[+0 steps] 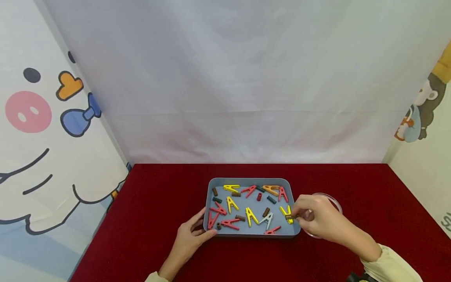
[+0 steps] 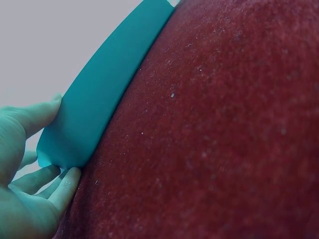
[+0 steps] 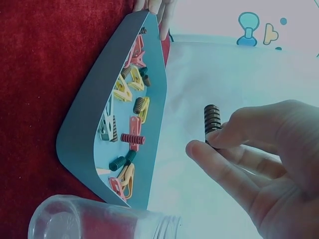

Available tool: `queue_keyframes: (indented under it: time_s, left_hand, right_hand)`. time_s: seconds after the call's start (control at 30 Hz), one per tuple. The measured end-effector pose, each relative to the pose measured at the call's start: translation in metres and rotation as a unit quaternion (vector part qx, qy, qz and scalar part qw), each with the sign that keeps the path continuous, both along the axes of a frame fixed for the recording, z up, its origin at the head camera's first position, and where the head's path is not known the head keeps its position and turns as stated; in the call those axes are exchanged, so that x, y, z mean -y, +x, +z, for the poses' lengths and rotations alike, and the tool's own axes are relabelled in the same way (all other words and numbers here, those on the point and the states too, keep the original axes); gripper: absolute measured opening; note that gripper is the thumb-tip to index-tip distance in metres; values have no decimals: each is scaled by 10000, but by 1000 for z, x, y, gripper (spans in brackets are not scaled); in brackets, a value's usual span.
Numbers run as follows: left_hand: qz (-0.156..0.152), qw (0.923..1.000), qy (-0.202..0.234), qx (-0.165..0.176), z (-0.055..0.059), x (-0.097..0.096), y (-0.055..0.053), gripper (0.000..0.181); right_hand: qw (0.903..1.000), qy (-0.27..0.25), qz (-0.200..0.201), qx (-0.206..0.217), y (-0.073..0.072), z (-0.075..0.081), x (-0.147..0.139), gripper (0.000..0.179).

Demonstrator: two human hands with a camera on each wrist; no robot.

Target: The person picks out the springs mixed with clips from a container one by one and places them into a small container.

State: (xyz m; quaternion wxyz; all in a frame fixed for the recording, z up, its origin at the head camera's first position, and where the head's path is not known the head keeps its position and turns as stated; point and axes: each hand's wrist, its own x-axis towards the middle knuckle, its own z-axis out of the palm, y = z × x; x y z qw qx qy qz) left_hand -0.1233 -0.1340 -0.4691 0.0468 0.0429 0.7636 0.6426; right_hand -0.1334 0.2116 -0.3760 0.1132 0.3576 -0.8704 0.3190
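A flat, dark red, short-napped cloth surface (image 1: pixel 158 203) carried everything. Near its middle a shallow, blue-grey, rectangular tray with rounded corners (image 1: pixel 246 235) lay flat, its long sides running left to right. Just beyond the tray's right end, a clear, see-through, round jar with a threaded mouth (image 3: pixel 104 221) stood upright, partly hidden in the head view

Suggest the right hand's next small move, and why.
I'd probably shift the right hand sideways over the clear jar: it pinches a brown spring lifted above the tray, the jar stands right beside the tray with its threaded neck uncovered, and the left hand holds the tray's near left corner.
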Motion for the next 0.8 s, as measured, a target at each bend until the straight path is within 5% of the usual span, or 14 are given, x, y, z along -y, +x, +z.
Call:
queue_keyframes:
  time_s: [0.17, 0.47, 0.8]
  left_hand:
    - [-65, 9999, 54, 59, 1, 0, 0, 74]
    - [-79, 9999, 30, 129, 2, 1, 0, 74]
    - [-2, 10000, 14, 29, -26, 5, -10, 72]
  right_hand:
    - [9993, 170, -283, -178, 1, 2, -3, 41]
    - [9993, -165, -275, 189, 0, 1, -12, 37]
    - [9986, -214, -379, 285, 1, 2, -19, 36]
